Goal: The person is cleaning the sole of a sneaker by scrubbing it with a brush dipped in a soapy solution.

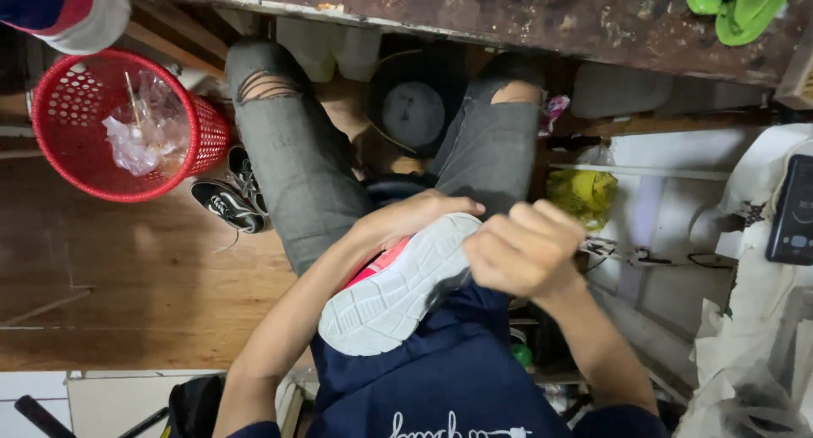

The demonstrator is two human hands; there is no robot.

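Observation:
A pink shoe (394,290) with a white ridged sole lies sole-up on my lap, over my dark blue shirt. My left hand (415,218) wraps around the far side of the shoe and holds it near the toe end. My right hand (521,247) is curled into a fist at the sole's right edge, and a thin dark tool seems to run from it onto the sole. I cannot make out what the tool is. My legs in torn grey jeans (296,167) stretch away under a stained workbench.
A red mesh basket (127,124) with crumpled plastic stands at the left on the wooden floor. A black sneaker (227,205) lies beside my left leg. Green sandals (745,6) rest on the rusty bench edge (508,19). White bags (754,336) and clutter fill the right side.

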